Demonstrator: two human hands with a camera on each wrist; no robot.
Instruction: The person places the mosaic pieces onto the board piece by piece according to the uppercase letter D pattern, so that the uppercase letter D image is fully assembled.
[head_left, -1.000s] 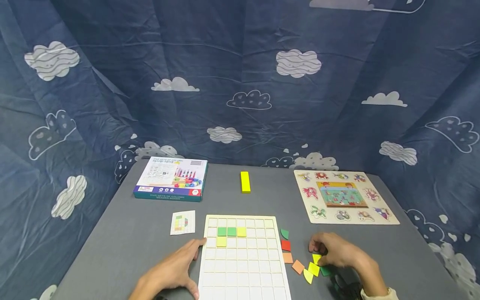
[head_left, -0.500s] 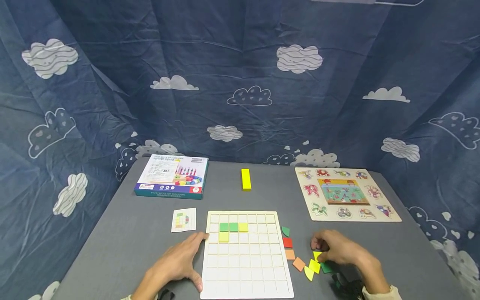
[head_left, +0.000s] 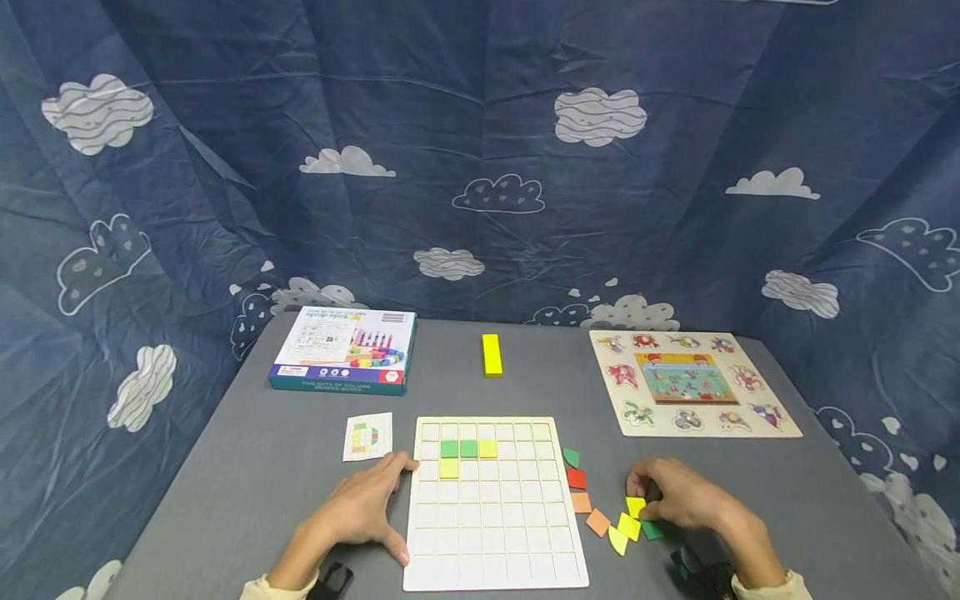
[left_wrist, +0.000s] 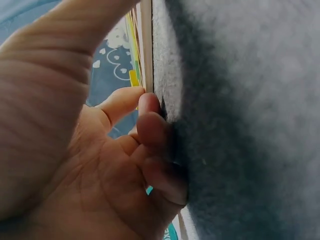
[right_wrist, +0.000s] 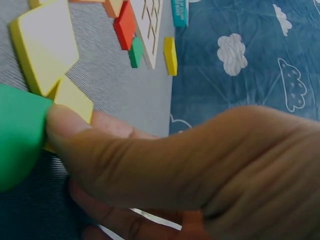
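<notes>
My left hand [head_left: 367, 504] rests at the left edge of a white gridded board [head_left: 495, 521], with the thumb and a forefinger touching its side. Two green square tiles [head_left: 458, 448] and two yellow ones, one of them a yellow tile [head_left: 448, 469] in the row below, lie in the grid. Right of the board, my right hand [head_left: 682, 493] pinches a small yellow tile [right_wrist: 73, 100] between thumb and fingers, low over the cloth. Against the thumb in the right wrist view is a green tile [right_wrist: 20, 135]; another yellow tile [right_wrist: 47, 45] lies beside it.
Orange tiles [head_left: 597, 522], a red tile [head_left: 576, 478] and a green quarter-round tile [head_left: 572, 457] lie along the board's right side. A pattern card [head_left: 367, 437], a boxed set [head_left: 341, 350], a yellow block [head_left: 491, 356] and a picture puzzle board [head_left: 630, 392] stand farther back.
The head view has shifted slightly, so the table things sit a little differently in it. Both hands have stayed nearly in place, the left at the board, the right at the yellow tile.
</notes>
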